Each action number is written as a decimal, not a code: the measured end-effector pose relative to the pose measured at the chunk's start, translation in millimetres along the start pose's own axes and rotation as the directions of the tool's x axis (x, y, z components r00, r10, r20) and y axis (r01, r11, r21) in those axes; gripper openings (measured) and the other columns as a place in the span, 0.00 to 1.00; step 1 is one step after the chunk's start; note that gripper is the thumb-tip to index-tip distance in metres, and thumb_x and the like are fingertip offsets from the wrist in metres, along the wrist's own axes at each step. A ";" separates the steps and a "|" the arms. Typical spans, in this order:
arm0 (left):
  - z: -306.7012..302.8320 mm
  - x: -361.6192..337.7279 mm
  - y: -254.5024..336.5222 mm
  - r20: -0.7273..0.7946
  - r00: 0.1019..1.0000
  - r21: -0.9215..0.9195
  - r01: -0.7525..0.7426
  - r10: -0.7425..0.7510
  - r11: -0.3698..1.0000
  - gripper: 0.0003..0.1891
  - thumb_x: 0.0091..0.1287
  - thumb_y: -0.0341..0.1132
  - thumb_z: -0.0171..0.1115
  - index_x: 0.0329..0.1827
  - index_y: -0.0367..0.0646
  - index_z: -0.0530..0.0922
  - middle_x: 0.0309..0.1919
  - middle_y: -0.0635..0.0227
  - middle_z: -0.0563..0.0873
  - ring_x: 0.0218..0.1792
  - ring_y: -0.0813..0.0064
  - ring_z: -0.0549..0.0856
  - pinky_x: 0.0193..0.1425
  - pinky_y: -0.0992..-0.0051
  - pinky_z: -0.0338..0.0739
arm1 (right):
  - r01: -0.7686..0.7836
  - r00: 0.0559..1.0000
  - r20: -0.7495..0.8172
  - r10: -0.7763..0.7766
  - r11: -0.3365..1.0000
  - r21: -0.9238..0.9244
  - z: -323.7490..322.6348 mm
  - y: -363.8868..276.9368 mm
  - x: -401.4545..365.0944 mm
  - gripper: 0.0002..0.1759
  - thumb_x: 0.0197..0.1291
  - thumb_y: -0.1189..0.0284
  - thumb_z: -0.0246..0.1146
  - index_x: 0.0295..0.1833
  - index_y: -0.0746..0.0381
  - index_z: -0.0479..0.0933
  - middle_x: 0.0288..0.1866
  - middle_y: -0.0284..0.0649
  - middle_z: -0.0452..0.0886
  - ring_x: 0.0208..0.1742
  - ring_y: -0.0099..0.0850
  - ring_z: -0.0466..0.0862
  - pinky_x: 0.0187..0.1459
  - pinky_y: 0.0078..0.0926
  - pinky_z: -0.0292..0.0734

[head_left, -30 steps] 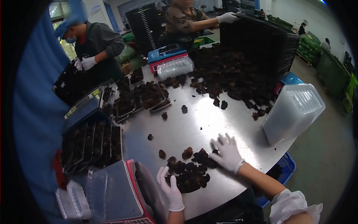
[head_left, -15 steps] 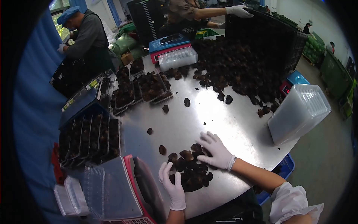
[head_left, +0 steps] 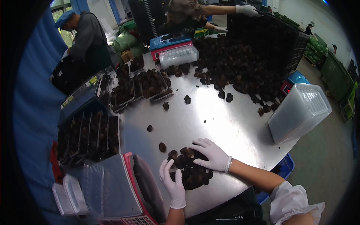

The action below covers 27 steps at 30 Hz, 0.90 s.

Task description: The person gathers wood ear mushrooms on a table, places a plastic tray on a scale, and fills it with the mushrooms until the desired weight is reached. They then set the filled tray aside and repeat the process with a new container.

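A small pile of dark brown, wood-ear-like mushrooms [head_left: 193, 175] lies on the metal table near me. My left hand [head_left: 173, 184], in a white glove, cups the pile's left side with thumb and fingers apart. My right hand [head_left: 213, 155], gloved as well, rests on the pile's upper right side, its fingers stretched out and partly covering some pieces. Just beyond the pile a single mushroom [head_left: 162, 147] lies by itself. Next to my left hand stands a scale with a pink-red edge [head_left: 132, 176], a clear plastic tray [head_left: 93, 187] on its left side.
Filled clear trays [head_left: 152, 85] stand at the table's far left, more in a crate [head_left: 88, 135]. A large mushroom heap [head_left: 240, 67] spreads from a black crate [head_left: 266, 41], held by a co-worker's gloved hand [head_left: 247, 10]. Stacked empty trays [head_left: 298, 114] stand at the right edge.
My right hand has moved slightly left, farther over the pile. My left hand stays almost in place. Across the table, the co-worker's hand has shifted right along the black crate's rim.
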State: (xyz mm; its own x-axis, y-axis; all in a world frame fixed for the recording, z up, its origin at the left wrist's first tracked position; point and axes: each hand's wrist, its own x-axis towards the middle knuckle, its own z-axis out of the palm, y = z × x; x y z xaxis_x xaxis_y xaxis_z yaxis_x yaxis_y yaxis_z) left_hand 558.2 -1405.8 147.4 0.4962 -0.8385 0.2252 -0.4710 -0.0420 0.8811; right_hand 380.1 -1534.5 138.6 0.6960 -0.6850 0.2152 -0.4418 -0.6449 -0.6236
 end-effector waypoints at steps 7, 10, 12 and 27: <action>0.4 0.1 -8.8 0.015 0.998 -0.112 0.059 -0.058 0.992 0.22 0.68 0.29 0.63 0.66 0.43 0.78 0.69 0.56 0.73 0.72 0.57 0.69 0.79 0.60 0.58 | 0.102 0.983 0.144 -0.110 0.993 0.057 -15.0 4.6 7.3 0.35 0.66 0.49 0.64 0.73 0.56 0.72 0.72 0.57 0.71 0.73 0.54 0.69 0.77 0.54 0.57; -1.3 0.9 -8.2 0.021 0.996 -0.158 0.092 -0.089 0.983 0.22 0.69 0.30 0.63 0.67 0.44 0.78 0.69 0.56 0.73 0.73 0.58 0.69 0.79 0.60 0.58 | -0.069 0.996 0.077 0.045 0.939 0.337 -40.3 15.7 40.2 0.31 0.67 0.52 0.63 0.70 0.55 0.75 0.71 0.51 0.75 0.71 0.49 0.73 0.74 0.46 0.63; -0.8 2.3 -7.0 0.020 0.996 -0.172 0.093 -0.090 0.981 0.22 0.69 0.31 0.63 0.67 0.44 0.78 0.69 0.56 0.73 0.73 0.58 0.69 0.79 0.60 0.58 | -0.133 0.985 -0.048 0.166 0.907 0.399 -52.0 31.9 75.3 0.28 0.67 0.59 0.64 0.70 0.56 0.75 0.67 0.49 0.78 0.67 0.48 0.76 0.70 0.41 0.69; -1.1 6.4 -6.4 0.024 0.999 -0.093 0.051 -0.049 0.994 0.22 0.69 0.32 0.65 0.66 0.42 0.78 0.69 0.58 0.73 0.72 0.59 0.71 0.78 0.61 0.61 | -0.061 0.989 -0.143 0.021 0.959 -0.276 39.7 47.6 257.4 0.20 0.63 0.51 0.64 0.50 0.55 0.85 0.50 0.43 0.84 0.61 0.46 0.77 0.63 0.46 0.73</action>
State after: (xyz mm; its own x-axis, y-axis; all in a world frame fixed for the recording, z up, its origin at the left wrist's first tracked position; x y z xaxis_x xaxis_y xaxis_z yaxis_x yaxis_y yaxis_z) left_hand 565.2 -1410.2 143.7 0.5005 -0.8485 0.1717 -0.3750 -0.0338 0.9264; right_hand 560.7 -1728.0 134.4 0.5981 -0.7401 0.3074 -0.6221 -0.6706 -0.4042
